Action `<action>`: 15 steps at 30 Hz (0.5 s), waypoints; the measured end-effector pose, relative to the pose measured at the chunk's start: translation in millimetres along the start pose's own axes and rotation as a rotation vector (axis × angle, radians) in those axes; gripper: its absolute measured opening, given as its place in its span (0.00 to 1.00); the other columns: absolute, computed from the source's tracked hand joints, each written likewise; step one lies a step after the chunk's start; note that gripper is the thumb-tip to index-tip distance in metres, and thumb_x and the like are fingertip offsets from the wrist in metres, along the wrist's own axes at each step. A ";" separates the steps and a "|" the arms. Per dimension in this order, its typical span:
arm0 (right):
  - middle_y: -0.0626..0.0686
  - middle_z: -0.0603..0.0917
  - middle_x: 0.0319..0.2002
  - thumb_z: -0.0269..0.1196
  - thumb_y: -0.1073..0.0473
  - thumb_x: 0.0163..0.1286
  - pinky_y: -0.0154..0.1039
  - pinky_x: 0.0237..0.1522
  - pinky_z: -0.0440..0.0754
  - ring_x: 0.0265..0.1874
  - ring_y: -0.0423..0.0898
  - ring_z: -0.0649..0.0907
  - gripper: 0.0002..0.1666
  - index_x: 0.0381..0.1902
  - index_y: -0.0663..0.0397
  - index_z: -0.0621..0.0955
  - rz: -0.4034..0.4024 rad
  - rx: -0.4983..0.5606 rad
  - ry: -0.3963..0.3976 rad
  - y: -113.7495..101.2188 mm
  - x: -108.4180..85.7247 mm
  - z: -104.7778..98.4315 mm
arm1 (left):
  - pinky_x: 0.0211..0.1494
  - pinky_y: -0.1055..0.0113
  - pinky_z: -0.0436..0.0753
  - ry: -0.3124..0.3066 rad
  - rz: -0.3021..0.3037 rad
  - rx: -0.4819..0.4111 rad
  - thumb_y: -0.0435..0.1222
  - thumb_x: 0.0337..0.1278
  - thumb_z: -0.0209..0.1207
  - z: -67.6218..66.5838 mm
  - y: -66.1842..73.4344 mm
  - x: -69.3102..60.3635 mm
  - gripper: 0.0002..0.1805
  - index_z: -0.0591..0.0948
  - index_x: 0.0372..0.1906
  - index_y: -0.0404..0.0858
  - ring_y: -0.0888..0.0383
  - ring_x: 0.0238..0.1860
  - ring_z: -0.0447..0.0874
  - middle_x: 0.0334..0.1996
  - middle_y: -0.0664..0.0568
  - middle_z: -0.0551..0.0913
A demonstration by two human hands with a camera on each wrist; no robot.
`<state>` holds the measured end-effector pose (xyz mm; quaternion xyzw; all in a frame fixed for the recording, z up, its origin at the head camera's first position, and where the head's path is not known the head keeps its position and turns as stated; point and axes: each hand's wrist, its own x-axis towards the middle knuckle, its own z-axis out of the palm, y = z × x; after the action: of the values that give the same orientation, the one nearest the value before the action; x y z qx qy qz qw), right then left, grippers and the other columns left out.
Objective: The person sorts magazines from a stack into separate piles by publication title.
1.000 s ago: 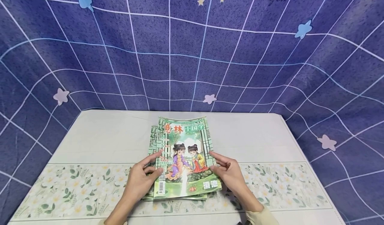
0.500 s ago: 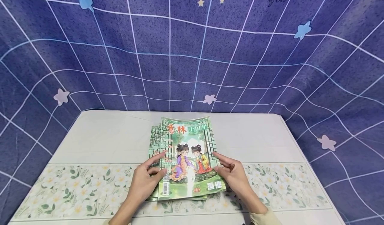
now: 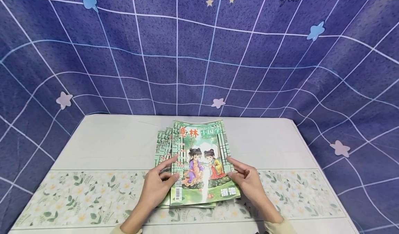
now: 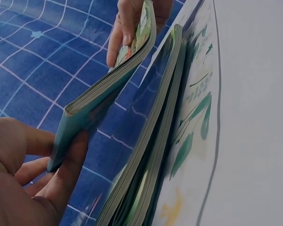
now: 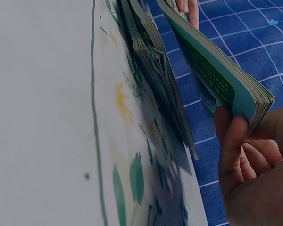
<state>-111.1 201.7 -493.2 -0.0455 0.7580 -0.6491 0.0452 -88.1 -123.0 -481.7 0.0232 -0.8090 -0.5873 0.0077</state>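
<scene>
A green magazine [image 3: 199, 168] with two cartoon children on its cover is held face up between both hands. My left hand [image 3: 157, 185] pinches its left edge, thumb on the cover and fingers at the side and underneath. On the opposite edge, my right hand [image 3: 248, 182] grips it the same way. Below lies a loose stack of similar magazines [image 3: 161, 149], mostly hidden, its left edges fanned out. Both wrist views show a gap between the held magazine [image 4: 99, 92] and the stack [image 5: 153, 56], so it is lifted and slightly bent.
The white table [image 3: 115, 140] has a floral band [image 3: 84, 196] running across it, under the stack's near part. A dark blue curtain [image 3: 193, 71] with grid lines and stars hangs behind and along both sides.
Both hands have shifted right together with the held magazine. More of the stack's fanned left edges now shows beneath it. The grip looks the same throughout.
</scene>
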 end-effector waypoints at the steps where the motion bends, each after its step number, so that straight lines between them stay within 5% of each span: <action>1: 0.49 0.87 0.31 0.69 0.74 0.75 0.28 0.27 0.67 0.17 0.34 0.61 0.33 0.77 0.59 0.80 0.000 -0.001 -0.001 -0.1 -0.1 -0.8 | 0.55 0.60 0.77 0.001 0.000 -0.005 0.29 0.66 0.75 0.7 0.0 0.2 0.35 0.83 0.76 0.51 0.57 0.21 0.78 0.22 0.54 0.90; 8: 0.43 0.79 0.27 0.69 0.74 0.75 0.28 0.26 0.66 0.18 0.35 0.62 0.33 0.75 0.57 0.82 0.013 -0.027 0.025 -1.2 -5.6 -9.5 | 0.32 0.68 0.71 -0.013 0.010 -0.054 0.26 0.66 0.73 9.7 0.5 0.6 0.34 0.84 0.75 0.50 0.64 0.13 0.63 0.18 0.51 0.87; 10: 0.42 0.70 0.23 0.69 0.74 0.75 0.28 0.26 0.65 0.18 0.35 0.61 0.33 0.75 0.57 0.82 0.020 -0.029 0.028 -1.4 -7.6 -12.2 | 0.29 0.70 0.70 -0.018 0.017 -0.050 0.26 0.65 0.74 12.6 0.3 0.1 0.34 0.84 0.75 0.49 0.65 0.13 0.62 0.19 0.53 0.87; 15: 0.43 0.75 0.25 0.69 0.74 0.74 0.28 0.25 0.67 0.18 0.35 0.61 0.33 0.75 0.58 0.82 0.015 -0.032 0.027 -0.6 -10.5 -17.9 | 0.26 0.71 0.68 -0.019 0.020 -0.060 0.26 0.64 0.75 19.2 -1.2 -0.9 0.34 0.84 0.74 0.47 0.65 0.14 0.65 0.20 0.54 0.89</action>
<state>-103.0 220.5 -489.8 -0.0319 0.7691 -0.6371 0.0390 -88.0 -105.1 -488.8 0.0096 -0.7912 -0.6114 0.0067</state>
